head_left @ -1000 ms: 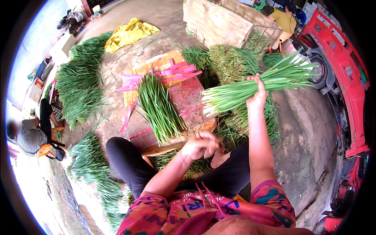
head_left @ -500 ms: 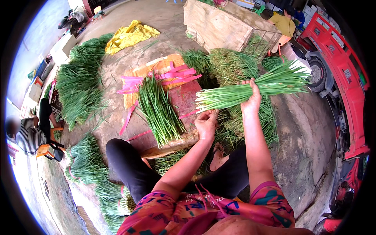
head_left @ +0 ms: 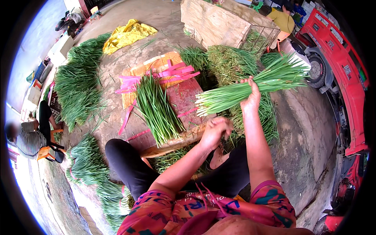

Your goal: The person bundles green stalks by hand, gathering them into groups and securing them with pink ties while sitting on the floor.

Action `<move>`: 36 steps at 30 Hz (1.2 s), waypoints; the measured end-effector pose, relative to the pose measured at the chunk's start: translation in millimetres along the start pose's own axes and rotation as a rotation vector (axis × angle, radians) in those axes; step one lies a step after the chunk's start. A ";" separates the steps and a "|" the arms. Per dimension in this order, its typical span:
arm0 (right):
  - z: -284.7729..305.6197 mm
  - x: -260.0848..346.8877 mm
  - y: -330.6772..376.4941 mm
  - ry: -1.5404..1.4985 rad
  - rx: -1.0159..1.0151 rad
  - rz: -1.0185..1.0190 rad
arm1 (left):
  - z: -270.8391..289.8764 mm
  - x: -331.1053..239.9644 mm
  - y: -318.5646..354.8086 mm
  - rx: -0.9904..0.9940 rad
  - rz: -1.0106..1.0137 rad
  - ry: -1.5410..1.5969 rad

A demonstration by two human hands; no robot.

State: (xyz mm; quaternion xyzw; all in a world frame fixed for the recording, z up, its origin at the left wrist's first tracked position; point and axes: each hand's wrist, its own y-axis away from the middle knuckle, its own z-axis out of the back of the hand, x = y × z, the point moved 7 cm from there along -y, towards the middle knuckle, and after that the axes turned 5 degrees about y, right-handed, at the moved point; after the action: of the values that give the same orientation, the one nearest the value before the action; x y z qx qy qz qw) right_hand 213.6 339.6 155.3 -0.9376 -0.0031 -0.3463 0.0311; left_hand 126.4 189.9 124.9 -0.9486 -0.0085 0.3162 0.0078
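Observation:
My right hand (head_left: pixel 251 94) is wrapped round a bunch of green chives (head_left: pixel 274 80), held level with its pale cut ends pointing left and leafy tips to the right. Just below those pale ends is my left hand (head_left: pixel 216 132), its fingers curled and smeared by motion, so I cannot make out whether anything is in them. Another bunch of chives (head_left: pixel 156 111) lies on a low reddish board (head_left: pixel 188 96) in front of me. Pink strips (head_left: pixel 176 73) lie at the board's far side, on a yellowish-brown wrapping.
Heaps of chives (head_left: pixel 80 82) lie at left, with tied bundles (head_left: pixel 88 162) nearer. A chive pile (head_left: pixel 231 64) stands beyond my right hand, before a large crate (head_left: pixel 215 23). A red truck (head_left: pixel 337 66) is at right. A seated person (head_left: pixel 31 137) is at left; another (head_left: pixel 282 23) works far right.
My left hand has moved slightly right and down, away from the cut ends, and blurred. The right hand keeps its grip on the chives, almost in place.

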 end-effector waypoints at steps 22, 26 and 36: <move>-14.7 5.2 4.9 0.003 0.197 -0.010 | 97.2 -4.3 8.3 -0.263 0.264 0.342; -6.1 14.0 0.2 -0.012 0.151 -0.009 | 94.2 -11.5 43.0 0.022 0.335 0.202; -12.1 -5.0 7.1 0.030 0.165 -0.141 | 94.2 -0.2 97.2 0.066 0.129 -1.406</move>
State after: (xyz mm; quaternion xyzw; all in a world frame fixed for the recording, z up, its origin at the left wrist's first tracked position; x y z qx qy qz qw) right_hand 202.1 331.9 160.8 -0.9240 -0.0970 -0.3603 0.0840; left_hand 70.8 93.6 47.7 -0.5176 0.0544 0.8538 0.0104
